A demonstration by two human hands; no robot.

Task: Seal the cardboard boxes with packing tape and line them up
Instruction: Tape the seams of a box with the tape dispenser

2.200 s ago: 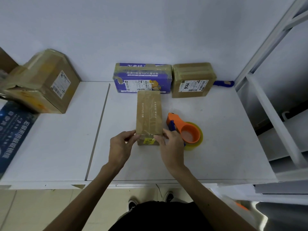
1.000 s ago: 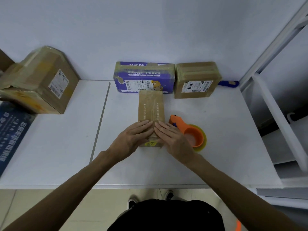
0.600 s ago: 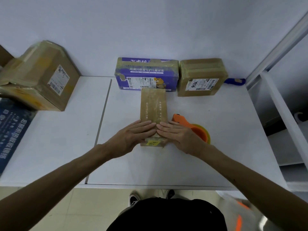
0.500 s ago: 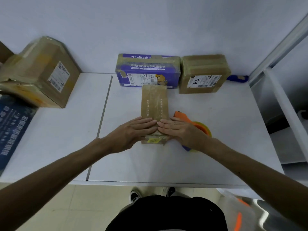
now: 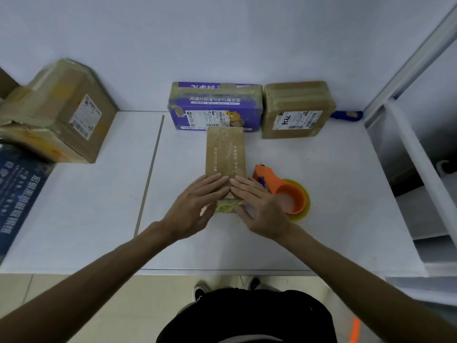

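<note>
Counter (image 5: 333, 194): white, set against the wall.

Large box (image 5: 61, 112): noted at far left, tilted, well apart from the others.

Purple box (image 5: 215, 105) and square box (image 5: 296, 107): recorded side by side against the wall, both taped over.

Narrow box (image 5: 226, 154): found lying flat at mid-counter. Its long axis ran straight away from the person. Whether its far end touched the purple box's front or lay just beside it could not be told.

Tape dispenser (image 5: 284, 191): orange, with a yellowish roll, seen just right of the narrow box's near half.

Left hand (image 5: 195, 206) and right hand (image 5: 259, 209): laid on the near end of the narrow box, fingertips meeting at its midline. No grip was formed. The fingers were held straight and pressed flat on the top, and nothing was pinched.

Yellow label (image 5: 224, 207): seen on the near end face, between the hands.

Judgement: tape was probably being smoothed down, and sealing of this box looked nearly done. The box extended away from both hands, so for lining up it would likely have to be turned crosswise into the row. The right hand was nearer the dispenser.
</note>
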